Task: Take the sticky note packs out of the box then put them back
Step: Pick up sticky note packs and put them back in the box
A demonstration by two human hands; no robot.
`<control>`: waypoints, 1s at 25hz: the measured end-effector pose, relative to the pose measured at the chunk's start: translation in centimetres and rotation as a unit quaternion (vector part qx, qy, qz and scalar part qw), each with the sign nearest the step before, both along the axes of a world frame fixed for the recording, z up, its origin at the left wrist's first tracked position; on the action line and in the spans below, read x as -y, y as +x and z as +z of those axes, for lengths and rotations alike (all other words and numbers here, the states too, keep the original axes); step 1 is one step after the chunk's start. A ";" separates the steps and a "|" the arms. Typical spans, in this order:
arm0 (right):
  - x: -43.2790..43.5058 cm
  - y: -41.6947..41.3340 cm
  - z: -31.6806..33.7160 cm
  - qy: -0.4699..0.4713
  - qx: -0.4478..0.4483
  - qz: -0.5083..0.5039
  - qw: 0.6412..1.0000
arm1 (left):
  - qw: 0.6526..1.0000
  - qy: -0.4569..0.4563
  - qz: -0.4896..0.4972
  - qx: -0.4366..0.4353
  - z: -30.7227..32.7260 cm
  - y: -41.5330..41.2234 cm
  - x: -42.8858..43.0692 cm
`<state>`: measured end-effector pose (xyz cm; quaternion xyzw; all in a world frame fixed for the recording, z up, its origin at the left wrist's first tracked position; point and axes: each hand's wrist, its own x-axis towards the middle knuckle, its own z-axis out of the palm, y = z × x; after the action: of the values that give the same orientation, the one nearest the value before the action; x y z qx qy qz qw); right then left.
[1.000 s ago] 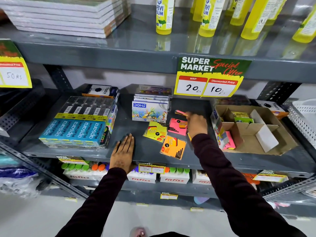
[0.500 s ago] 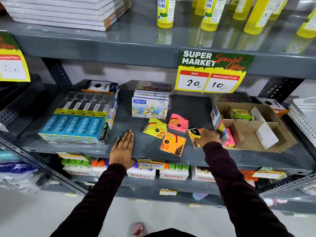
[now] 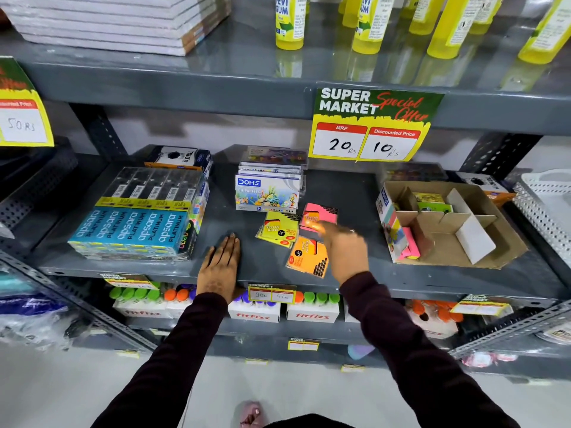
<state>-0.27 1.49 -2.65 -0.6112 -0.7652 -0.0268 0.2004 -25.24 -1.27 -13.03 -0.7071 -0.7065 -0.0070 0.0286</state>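
Note:
Three sticky note packs lie on the grey shelf point(image 3: 355, 193): a yellow pack point(image 3: 278, 228), a pink pack point(image 3: 319, 214) and an orange pack point(image 3: 307, 257). My right hand point(image 3: 346, 247) hovers over them, motion-blurred, with its fingertips at the pink pack's near edge; anything under the palm is hidden. My left hand point(image 3: 221, 267) rests flat on the shelf's front edge, fingers spread, holding nothing. The open cardboard box point(image 3: 494, 220) stands at the right with dividers inside. It holds yellow and green packs point(image 3: 432, 203) at the back and a pink pack point(image 3: 411, 250) at its front left.
Blue Apsara pencil boxes point(image 3: 133, 230) fill the shelf's left side. Behind the loose packs stands a stack of Doms pastel boxes point(image 3: 267, 193). A price sign point(image 3: 370, 125) hangs from the shelf above. A white perforated basket point(image 3: 547, 205) sits at the far right.
My right hand went from the pink pack to the box front, where a yellow-and-black pack showed beside it, then swung back left over the loose packs. That pack is out of sight now. My left hand stayed.

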 end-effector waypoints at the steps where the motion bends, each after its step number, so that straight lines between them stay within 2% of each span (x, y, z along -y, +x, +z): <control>1: 0.9 -0.7 -0.9 0.014 0.024 0.033 0.999 | 1.000 -0.001 0.002 0.001 0.0 0.0 0.0; 4: 2.1 -1.1 -4.5 -0.098 0.070 0.098 0.988 | 1.000 -0.023 0.005 -0.003 0.1 0.0 0.0; 6: 2.4 -0.8 -6.1 -0.125 0.047 0.120 0.984 | 1.000 -0.028 0.005 -0.002 0.1 -0.1 0.0; 10: 1.6 -0.5 -5.6 -0.122 0.028 0.106 0.986 | 1.000 -0.027 0.003 0.014 0.1 -0.1 0.0; 15: -1.8 0.6 -3.8 -0.271 0.058 0.058 0.959 | 1.000 -0.021 0.005 0.013 0.0 -0.1 0.0; 19: -2.7 0.6 -3.4 -0.279 0.077 0.044 0.956 | 1.000 -0.014 0.008 0.013 0.0 0.0 0.1; 25: -0.3 -0.2 -3.9 -0.211 0.072 -0.022 0.975 | 1.000 -0.022 0.003 0.003 0.1 -0.1 0.0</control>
<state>-0.43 1.82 -6.60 -0.6530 -0.7522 0.0870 0.0106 -25.34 -1.29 -12.96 -0.7058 -0.7083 0.0067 0.0106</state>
